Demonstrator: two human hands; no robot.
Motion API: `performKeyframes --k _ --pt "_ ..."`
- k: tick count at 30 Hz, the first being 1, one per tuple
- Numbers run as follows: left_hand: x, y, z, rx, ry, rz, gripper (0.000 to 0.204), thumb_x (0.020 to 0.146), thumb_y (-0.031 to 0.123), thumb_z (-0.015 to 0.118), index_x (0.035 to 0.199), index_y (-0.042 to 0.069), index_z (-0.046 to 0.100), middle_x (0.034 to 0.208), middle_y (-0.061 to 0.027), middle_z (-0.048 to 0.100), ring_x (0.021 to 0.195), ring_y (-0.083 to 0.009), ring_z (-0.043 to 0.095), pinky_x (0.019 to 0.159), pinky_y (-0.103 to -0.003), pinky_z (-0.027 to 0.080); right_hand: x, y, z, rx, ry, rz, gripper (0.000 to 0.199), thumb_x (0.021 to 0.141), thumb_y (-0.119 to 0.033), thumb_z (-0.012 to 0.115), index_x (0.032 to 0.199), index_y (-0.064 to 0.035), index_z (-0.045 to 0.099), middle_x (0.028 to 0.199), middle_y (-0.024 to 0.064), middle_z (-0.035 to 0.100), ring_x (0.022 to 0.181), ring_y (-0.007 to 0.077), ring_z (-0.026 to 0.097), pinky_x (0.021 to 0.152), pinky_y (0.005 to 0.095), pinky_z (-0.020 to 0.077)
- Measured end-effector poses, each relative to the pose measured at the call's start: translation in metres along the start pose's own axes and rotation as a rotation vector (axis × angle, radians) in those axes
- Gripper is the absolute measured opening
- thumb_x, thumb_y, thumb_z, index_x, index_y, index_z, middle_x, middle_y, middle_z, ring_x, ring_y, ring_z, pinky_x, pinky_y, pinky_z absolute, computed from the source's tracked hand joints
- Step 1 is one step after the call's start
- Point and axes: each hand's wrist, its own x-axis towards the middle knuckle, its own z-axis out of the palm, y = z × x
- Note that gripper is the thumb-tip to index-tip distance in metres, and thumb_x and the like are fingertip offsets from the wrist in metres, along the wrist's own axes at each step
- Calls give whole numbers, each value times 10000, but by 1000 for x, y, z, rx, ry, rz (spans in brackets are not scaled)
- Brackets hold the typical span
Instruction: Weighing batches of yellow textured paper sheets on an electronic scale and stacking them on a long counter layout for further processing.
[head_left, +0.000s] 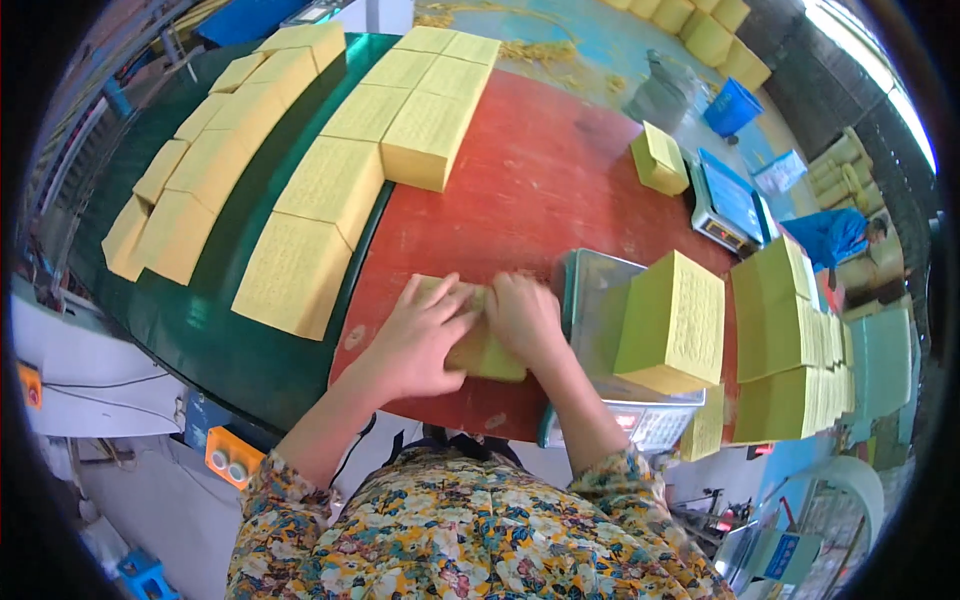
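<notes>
A workshop with a blue floor (pixel 605 85) surrounds the work; yellow bales (pixel 700 35) stand at the back, and a co-worker (pixel 838 235) in blue is at the far right. The tabletop (pixel 540 150) is red, with a green surface (pixel 190 320) adjoining it on the left. Much of the yellow paper looks already squared into blocks: a left row (pixel 215 155) lies on the green surface, and a middle row (pixel 325 175) runs beside it, its upper right part reaching over the red. One block (pixel 668 325) sits on the near scale (pixel 650 418), just right of the hands, and right stacks (pixel 780 330) stand beyond it. Farther up, a packet (pixel 660 160) lies next to the far scale (pixel 722 195). The pad (pixel 492 362) in hand, on the red tabletop before the person, is much lower than the block, so this portion seems unfinished; straightening it and adding it to the others are probably left, though the pictures do not settle how many more remain. The left hand (pixel 425 335) is partly open, fingers spread over the pad's left side and thumb toward its near edge, pressing rather than clasping it. The right hand (pixel 525 315) is at the pad's right side, fingers bent and slightly blurred; whether they pinch the paper or merely push against it cannot be told.
</notes>
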Motion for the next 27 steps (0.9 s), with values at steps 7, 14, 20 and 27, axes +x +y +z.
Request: performKeyframes --k 7,14,20,27 --pt "-71 52 11 -546 337 -331 447 800 290 721 1140 17 618 1135 -143 637 1129 -264 589 1014 -494 403 -97 3 -17 293 -168 115 298 939 -281 533 990 -2 624 953 239 663 899 430 640 779 482 512" --pt "-121 85 86 -1430 508 -1154 642 897 561 599 1284 69 459 1050 -104 601 933 -207 614 771 -362 479 -69 13 21 473 -61 -85 664 889 -369 609 1362 50 405 1190 295 602 1015 415 641 850 473 524" --pt "-124 109 110 -1557 465 -1060 644 956 641 413 1382 157 429 1269 -132 584 1055 -231 596 860 -392 462 -95 -3 14 539 -279 18 651 880 -368 613 1336 43 393 1113 314 617 1020 439 624 875 493 497" --pt "-138 142 135 -1835 753 -867 512 1027 350 429 1457 85 343 1423 -109 461 1298 -252 469 1059 -442 410 -147 -9 12 531 -272 -20 709 883 -379 612 1367 67 348 1134 292 605 977 425 642 832 476 525"
